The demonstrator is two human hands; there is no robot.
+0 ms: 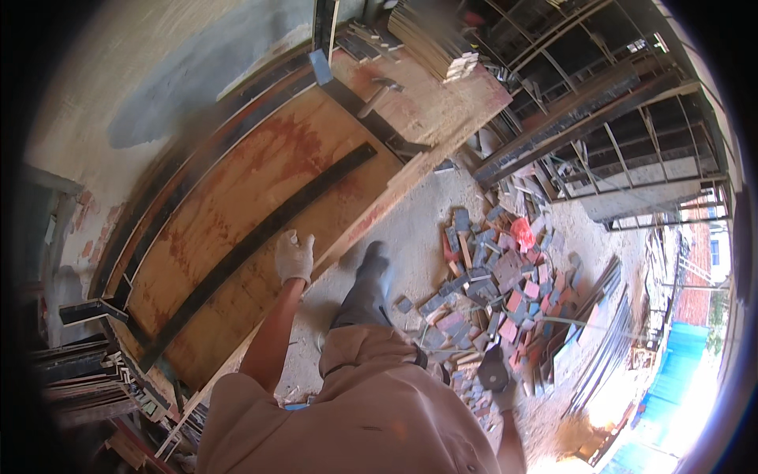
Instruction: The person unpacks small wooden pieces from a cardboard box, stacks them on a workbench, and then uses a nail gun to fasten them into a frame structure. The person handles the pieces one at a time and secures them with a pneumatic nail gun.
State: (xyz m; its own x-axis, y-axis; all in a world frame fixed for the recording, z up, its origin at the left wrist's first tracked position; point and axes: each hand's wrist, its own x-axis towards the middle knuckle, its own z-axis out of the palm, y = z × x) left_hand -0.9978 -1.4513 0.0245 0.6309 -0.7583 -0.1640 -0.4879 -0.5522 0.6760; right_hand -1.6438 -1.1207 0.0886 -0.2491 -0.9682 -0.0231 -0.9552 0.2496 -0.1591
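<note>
My left hand (294, 259), in a pale work glove, is over the near edge of a large reddish-stained wooden board (213, 229). Its fingers are bent, with thumb and fingers apart, and nothing shows between them. A long dark strip (268, 221) lies across the board just beyond this hand. Low on the right, my right hand (506, 393), gloved too, is closed around a dark hand tool (494, 370) with a rounded head and a small pale centre; its exact kind is unclear. The tool is held over the rubble, away from the board.
A hammer (380, 96) lies at the far end of the bench, near stacked wood strips (430, 39). Dark bars (170, 186) run along the board's wall side. Broken blocks (505, 276) cover the floor at right, beside long strips (600, 340) and a metal rack (624, 150).
</note>
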